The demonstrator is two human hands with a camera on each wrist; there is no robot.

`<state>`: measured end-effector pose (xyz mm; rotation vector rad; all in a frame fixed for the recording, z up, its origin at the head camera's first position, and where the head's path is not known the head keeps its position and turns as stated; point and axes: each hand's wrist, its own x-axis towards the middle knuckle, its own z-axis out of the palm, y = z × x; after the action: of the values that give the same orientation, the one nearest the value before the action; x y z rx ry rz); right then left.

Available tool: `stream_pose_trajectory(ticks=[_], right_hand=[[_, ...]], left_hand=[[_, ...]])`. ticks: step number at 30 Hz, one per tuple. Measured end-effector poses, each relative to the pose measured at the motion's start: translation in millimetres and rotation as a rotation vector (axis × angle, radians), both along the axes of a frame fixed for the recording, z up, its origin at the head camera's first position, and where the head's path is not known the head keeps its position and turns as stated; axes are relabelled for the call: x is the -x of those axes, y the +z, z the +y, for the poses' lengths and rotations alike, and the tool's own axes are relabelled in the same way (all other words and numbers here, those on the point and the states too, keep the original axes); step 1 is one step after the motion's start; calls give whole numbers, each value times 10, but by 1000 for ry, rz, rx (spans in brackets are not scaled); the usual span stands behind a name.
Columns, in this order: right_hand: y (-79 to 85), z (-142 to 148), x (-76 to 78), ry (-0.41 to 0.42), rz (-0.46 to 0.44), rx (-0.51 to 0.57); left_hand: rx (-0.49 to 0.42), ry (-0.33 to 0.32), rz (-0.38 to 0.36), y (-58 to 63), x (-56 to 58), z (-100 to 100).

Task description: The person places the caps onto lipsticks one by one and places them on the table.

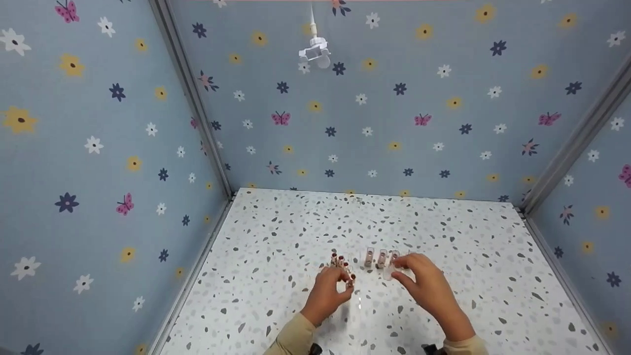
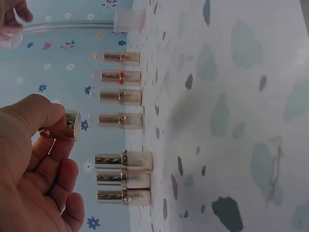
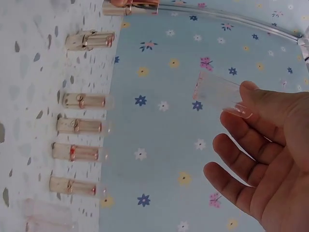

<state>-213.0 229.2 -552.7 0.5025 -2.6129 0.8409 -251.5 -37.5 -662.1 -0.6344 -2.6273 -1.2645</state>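
My left hand (image 1: 325,292) pinches a gold lipstick tube (image 2: 60,131) between thumb and fingers, lifted off the table. Beside it, a short row of gold lipsticks (image 2: 123,179) stands upright without covers. My right hand (image 1: 426,278) holds a clear plastic cover (image 3: 217,92) by one end, between thumb and index finger; its other fingers are loosely bent. Several more lipsticks (image 3: 79,152) stand in a row near the right hand, each inside a clear cover. The hands are apart, with the covered row partly behind the right fingers in the head view.
Another clear cover (image 2: 128,21) stands on the speckled white tabletop (image 1: 276,222) past the covered row. Flower-patterned walls (image 1: 365,98) enclose the back and sides, with grey metal strips (image 1: 194,98) at the corners. A white bracket (image 1: 315,52) hangs on the back wall.
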Motion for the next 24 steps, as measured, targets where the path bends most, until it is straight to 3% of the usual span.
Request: stream_pose_trajectory(ticks=[5, 16, 24], right_hand=[[69, -177, 21, 119, 33, -6], [-38, -252, 53, 189, 33, -82], [-142, -296, 66, 179, -15, -125]], left_hand=[[53, -104, 34, 97, -82, 123], [95, -146, 52, 133, -120, 298], [64, -156, 6, 166, -94, 376]])
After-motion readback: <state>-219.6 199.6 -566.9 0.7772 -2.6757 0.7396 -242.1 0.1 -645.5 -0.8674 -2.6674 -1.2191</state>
